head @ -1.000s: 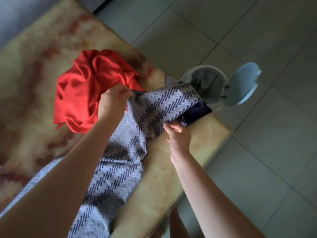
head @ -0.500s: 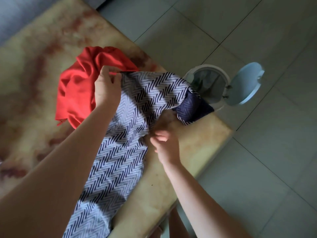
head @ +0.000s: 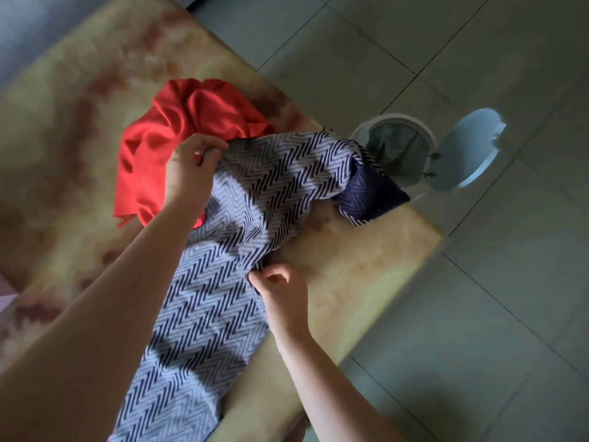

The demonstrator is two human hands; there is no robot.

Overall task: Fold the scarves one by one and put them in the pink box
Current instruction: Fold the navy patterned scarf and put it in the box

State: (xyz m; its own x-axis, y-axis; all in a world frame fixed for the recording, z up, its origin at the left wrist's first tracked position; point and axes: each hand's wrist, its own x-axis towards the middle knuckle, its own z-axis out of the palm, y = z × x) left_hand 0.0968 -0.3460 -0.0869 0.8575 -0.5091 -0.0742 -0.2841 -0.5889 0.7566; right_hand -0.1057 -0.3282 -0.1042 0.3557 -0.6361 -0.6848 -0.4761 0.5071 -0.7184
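A long navy-and-white zigzag scarf lies stretched along the marbled table, its far end bunched with a dark navy side showing near the table's corner. My left hand pinches the scarf's far left edge, lifted a little over a crumpled red scarf. My right hand pinches the scarf's right edge at mid-length, close to the table's front edge. A sliver of pink at the far left edge may be the pink box; I cannot tell.
On the tiled floor beyond the table corner stands a white bin with its round lid flipped open. The table's right edge runs diagonally just beside my right hand.
My left hand lifted the scarf's far edge and drew it up over the red scarf. My right hand let go near the navy end and slid back along the right edge to pinch at mid-length.
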